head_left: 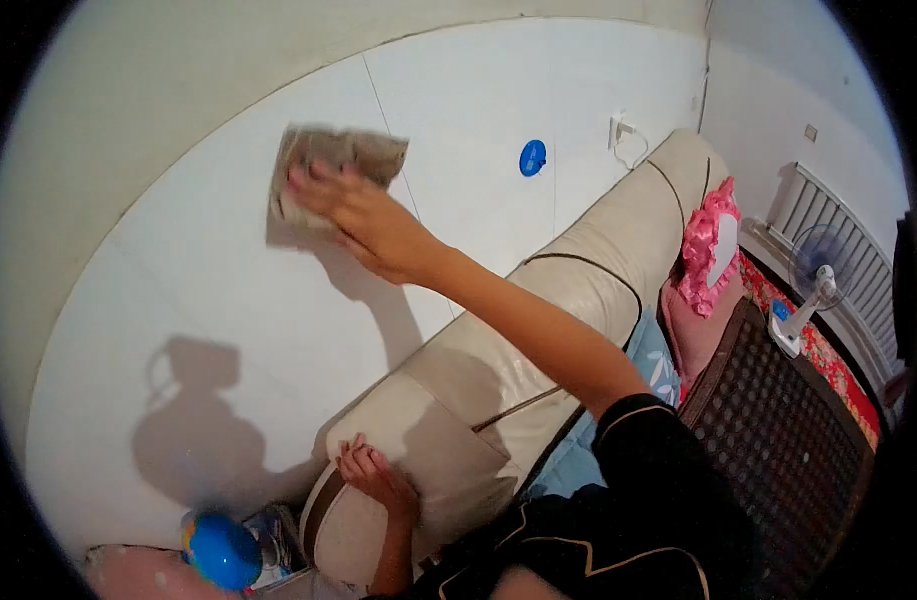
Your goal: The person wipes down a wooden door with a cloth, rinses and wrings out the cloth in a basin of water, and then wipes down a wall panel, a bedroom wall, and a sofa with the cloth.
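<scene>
My right hand (363,215) is stretched up to the white wall panel (478,110), its fingers laid over a brownish-grey cloth (378,155) and pressing it against the surface. The cloth and fingertips are slightly blurred, and part of the cloth is hidden under the hand. Lower down, my left hand (378,478) rests on the rounded end of the beige padded headboard (588,235). Its fingers are apart and a little bent, with nothing seen in them.
A blue oval object (532,158) sits on the wall near a plugged-in white charger (623,130). A blue ball-like object (223,552) stands lower left. To the right are a pink frilled cushion (711,245), brown mat (778,440), white fan (823,285) and radiator (838,230).
</scene>
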A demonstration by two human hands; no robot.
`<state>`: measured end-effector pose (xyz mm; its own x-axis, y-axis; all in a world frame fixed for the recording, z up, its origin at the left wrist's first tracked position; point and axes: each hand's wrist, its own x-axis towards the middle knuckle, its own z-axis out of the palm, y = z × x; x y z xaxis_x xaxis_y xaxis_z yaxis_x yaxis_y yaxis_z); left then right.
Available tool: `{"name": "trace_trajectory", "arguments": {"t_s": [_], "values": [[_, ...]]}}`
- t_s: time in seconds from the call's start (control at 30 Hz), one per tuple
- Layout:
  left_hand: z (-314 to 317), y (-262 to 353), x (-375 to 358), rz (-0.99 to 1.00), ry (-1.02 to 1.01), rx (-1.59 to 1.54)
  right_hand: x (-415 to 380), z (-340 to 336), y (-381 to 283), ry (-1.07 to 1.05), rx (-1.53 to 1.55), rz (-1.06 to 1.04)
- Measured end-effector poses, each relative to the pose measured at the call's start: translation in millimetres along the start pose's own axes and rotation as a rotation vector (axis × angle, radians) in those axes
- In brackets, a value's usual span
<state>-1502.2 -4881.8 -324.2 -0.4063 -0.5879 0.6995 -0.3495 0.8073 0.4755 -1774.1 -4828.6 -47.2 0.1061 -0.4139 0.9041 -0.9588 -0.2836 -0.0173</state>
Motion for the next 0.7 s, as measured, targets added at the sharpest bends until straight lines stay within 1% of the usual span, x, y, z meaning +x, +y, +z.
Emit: {"name": "trace_trajectory", "arguments": {"t_s": [0.03,0.1,0.17,0.23,0.27,0.3,0.33,0.37,0.4,0.43,0.47,0.5,0.53,0.57,0.6,0.63,0.67,0.7], "values": [[-4,-2,0,-0.053,-0.041,0.001,-15,-1,-3,0.007,0.012,0.006],[-19,13,8,-0.055,-0.074,-0.023,-44,-11,-10,-0.327,0.110,0.071],[-30,16,14,-0.054,-0.112,-0.060,-70,-35,-27,-0.343,0.177,0.403],[-36,12,21,-0.103,-0.307,-0.062,-83,-66,-36,-0.477,0.279,0.806],[-41,21,23,-0.092,-0.316,-0.067,-94,-81,-44,-0.410,0.410,0.909],[-48,38,30,-0.128,-0.361,-0.246,-107,-95,-55,-0.332,0.537,1.000],[-48,57,41,-0.158,-0.392,-0.430,-120,-107,-71,-0.216,0.601,1.070],[-39,80,51,-0.132,-0.372,-0.443,-136,-119,-86,-0.104,0.666,1.126],[-31,107,53,-0.123,-0.522,-0.749,-151,-135,-98,-0.056,0.703,1.152],[-20,128,50,-0.179,-0.708,-1.067,-172,-149,-112,-0.008,0.751,1.196],[-8,148,46,-0.294,-0.903,-1.351,-199,-163,-123,0.052,0.816,1.289],[7,163,39,-0.486,-1.111,-1.651,-225,-175,-135,0.112,0.885,1.384],[16,181,25,-0.499,-1.114,-1.636,-249,-185,-148,0.165,0.812,1.415],[25,202,9,-0.738,-1.194,-1.561,-272,-197,-161,0.213,0.737,1.441],[34,223,-6,-0.971,-1.256,-1.479,-295,-211,-172,0.208,0.749,1.439],[42,240,-19,-0.975,-1.241,-1.478,-317,-224,-182,0.180,0.571,1.450],[49,255,-32,-0.954,-1.213,-1.394,-335,-233,-193,0.155,0.397,1.455],[55,268,-44,-0.937,-1.186,-1.309,-347,-237,-203,0.145,0.413,1.458]]}}
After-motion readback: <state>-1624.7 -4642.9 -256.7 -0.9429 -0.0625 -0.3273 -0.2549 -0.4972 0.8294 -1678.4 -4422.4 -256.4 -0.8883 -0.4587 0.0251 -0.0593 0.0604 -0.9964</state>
